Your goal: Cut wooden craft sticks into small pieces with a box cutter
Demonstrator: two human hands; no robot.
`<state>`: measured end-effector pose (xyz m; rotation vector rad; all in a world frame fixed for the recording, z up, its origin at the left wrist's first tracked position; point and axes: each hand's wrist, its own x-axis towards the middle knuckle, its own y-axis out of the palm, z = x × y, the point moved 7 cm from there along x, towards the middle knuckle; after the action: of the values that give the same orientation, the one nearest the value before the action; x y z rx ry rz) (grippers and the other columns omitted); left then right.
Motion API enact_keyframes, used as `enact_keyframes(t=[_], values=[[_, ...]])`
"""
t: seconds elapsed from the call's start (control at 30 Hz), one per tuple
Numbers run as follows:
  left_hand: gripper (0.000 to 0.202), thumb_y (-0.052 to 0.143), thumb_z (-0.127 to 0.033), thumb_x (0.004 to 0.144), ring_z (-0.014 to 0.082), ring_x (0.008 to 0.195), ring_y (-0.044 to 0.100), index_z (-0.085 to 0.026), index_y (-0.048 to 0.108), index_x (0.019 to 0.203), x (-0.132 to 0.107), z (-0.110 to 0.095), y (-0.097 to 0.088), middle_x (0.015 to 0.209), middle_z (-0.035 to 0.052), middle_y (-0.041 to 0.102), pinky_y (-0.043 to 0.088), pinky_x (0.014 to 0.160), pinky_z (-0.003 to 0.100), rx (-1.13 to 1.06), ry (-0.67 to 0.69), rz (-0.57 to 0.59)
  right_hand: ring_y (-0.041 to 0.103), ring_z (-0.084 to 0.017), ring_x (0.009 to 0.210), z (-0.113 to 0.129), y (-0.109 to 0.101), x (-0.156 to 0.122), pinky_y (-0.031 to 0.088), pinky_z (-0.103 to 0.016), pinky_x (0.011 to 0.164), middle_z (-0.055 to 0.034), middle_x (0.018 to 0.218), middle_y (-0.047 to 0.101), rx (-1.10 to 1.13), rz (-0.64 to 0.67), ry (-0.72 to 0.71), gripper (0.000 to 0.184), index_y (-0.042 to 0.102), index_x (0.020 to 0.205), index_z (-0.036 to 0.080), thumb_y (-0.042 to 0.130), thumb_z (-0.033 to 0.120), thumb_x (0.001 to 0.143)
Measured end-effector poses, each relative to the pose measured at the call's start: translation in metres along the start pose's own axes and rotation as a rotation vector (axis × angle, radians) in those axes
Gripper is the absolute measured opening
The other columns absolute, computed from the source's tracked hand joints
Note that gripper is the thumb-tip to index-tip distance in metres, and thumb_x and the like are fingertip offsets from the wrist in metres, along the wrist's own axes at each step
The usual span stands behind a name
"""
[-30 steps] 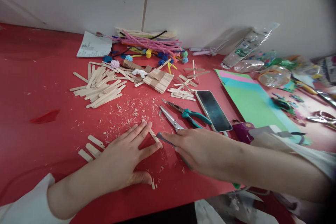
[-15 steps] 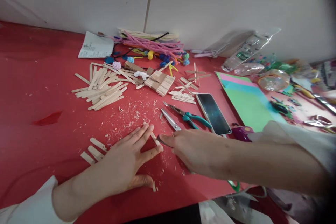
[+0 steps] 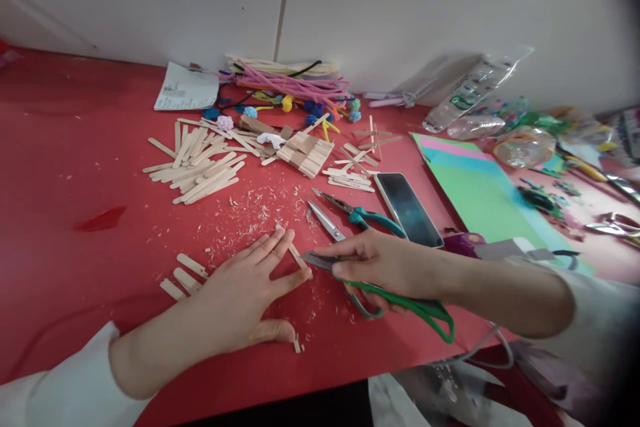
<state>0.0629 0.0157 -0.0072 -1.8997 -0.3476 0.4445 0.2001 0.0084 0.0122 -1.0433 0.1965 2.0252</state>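
My left hand [image 3: 245, 287] lies spread on the red table, its fingertips pressing a wooden craft stick [image 3: 299, 257] flat. The stick's middle shows between the index and middle fingers; other parts are hidden. My right hand [image 3: 380, 263] grips green-handled scissors [image 3: 420, 307], the blade pointing left with its tip at the stick, beside my left index finger. Whether the tip touches the wood, I cannot tell. Small wood pieces [image 3: 297, 345] lie by my left thumb. Short cut sticks [image 3: 187, 278] rest beyond my left wrist. Wood shavings [image 3: 255, 210] are scattered past the fingertips.
Beyond my hands are a craft stick pile [image 3: 205, 170], silver scissors [image 3: 327, 221], teal-handled pliers [image 3: 373, 217] and a phone [image 3: 407, 210]. Pipe cleaners [image 3: 290, 83] lie by the wall. Coloured paper [image 3: 480, 193] and a clear bottle [image 3: 463, 97] are at the right.
My right hand has turned, so the scissors' green handles and blade show more. My left hand stays spread on the stick. The whole view has shifted slightly.
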Motion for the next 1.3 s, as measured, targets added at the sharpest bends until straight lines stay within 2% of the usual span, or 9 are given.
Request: enact_keyframes(t=[0.13,0.3,0.4,0.5,0.7,0.83,0.93,1.07,1.3], values=[[0.069,0.054,-0.066,0.073,0.0403,0.133,0.022,-0.029,0.047,0.131,-0.001,0.000,0.000,0.149,0.0164,0.023,0.034,0.099,0.054,-0.003,0.018,-0.046,0.051,-0.007,0.040,-0.002,0.002,-0.002,0.041,-0.019,0.039,0.0041,0.064,0.058,-0.125,-0.040,0.012,0.043,0.047,0.133,0.026,0.039,0.025,0.091],[0.071,0.055,-0.064,0.073,0.0401,0.134,0.020,-0.030,0.043,0.133,-0.002,0.001,0.003,0.149,0.0171,0.022,0.033,0.100,0.055,0.009,0.026,-0.039,0.066,-0.022,0.083,0.021,0.013,-0.009,0.051,-0.032,0.068,-0.0123,0.105,0.067,-0.926,-0.220,-0.173,0.052,0.045,0.134,0.014,0.044,0.005,0.083],[0.071,0.055,-0.063,0.074,0.0409,0.134,0.020,-0.031,0.040,0.136,-0.002,0.001,0.003,0.150,0.0173,0.020,0.033,0.099,0.056,0.000,0.027,-0.043,0.068,-0.025,0.083,0.025,0.023,-0.009,0.051,-0.031,0.061,-0.0148,0.109,0.066,-1.211,-0.172,-0.166,0.063,0.041,0.136,0.012,0.049,-0.001,0.075],[0.071,0.055,-0.063,0.074,0.0424,0.133,0.020,-0.030,0.040,0.136,-0.002,0.001,0.002,0.150,0.0168,0.019,0.034,0.098,0.057,-0.021,0.030,-0.057,0.068,-0.025,0.081,0.029,0.022,-0.007,0.050,-0.030,0.060,-0.0145,0.104,0.067,-1.257,-0.145,-0.181,0.060,0.043,0.134,0.012,0.050,0.000,0.076],[0.068,0.050,-0.064,0.077,0.0385,0.135,0.019,-0.030,0.042,0.135,-0.004,0.001,0.000,0.152,0.0127,0.015,0.031,0.101,0.055,-0.062,0.036,-0.094,0.067,-0.024,0.079,0.033,0.019,0.000,0.047,-0.028,0.057,-0.0134,0.096,0.069,-1.153,-0.103,-0.185,0.058,0.046,0.131,0.010,0.050,0.000,0.074],[0.068,0.044,-0.066,0.079,0.0398,0.135,0.017,-0.028,0.042,0.135,-0.003,0.001,0.000,0.150,0.0166,0.019,0.031,0.101,0.055,-0.056,0.012,-0.038,0.066,-0.019,0.072,0.037,0.016,0.000,0.046,-0.025,0.061,-0.0067,0.078,0.070,-0.971,-0.110,-0.149,0.049,0.052,0.125,0.013,0.045,0.000,0.078],[0.071,0.046,-0.067,0.078,0.0408,0.134,0.017,-0.027,0.040,0.136,-0.002,0.001,0.000,0.150,0.0199,0.017,0.031,0.101,0.056,-0.057,0.004,-0.005,0.061,-0.014,0.060,0.034,0.010,-0.001,0.045,-0.022,0.056,-0.0014,0.068,0.065,-0.728,-0.138,-0.075,0.040,0.059,0.117,0.018,0.042,0.005,0.083],[0.069,0.050,-0.064,0.077,0.0391,0.136,0.015,-0.029,0.040,0.136,-0.002,0.001,0.001,0.151,0.0162,0.016,0.031,0.101,0.055,-0.059,0.000,-0.004,0.043,-0.009,0.037,0.016,0.008,0.000,0.035,-0.018,0.037,0.0079,0.047,0.041,-0.283,-0.098,0.057,0.035,0.060,0.114,0.022,0.037,0.016,0.088],[0.068,0.053,-0.064,0.076,0.0399,0.135,0.015,-0.030,0.042,0.134,-0.001,0.001,0.000,0.151,0.0168,0.017,0.031,0.100,0.055,-0.033,-0.005,0.005,0.041,-0.003,0.034,-0.002,0.012,-0.007,0.031,-0.013,0.032,0.0072,0.058,0.049,0.233,-0.037,0.168,0.030,0.058,0.115,0.021,0.039,0.023,0.091]])
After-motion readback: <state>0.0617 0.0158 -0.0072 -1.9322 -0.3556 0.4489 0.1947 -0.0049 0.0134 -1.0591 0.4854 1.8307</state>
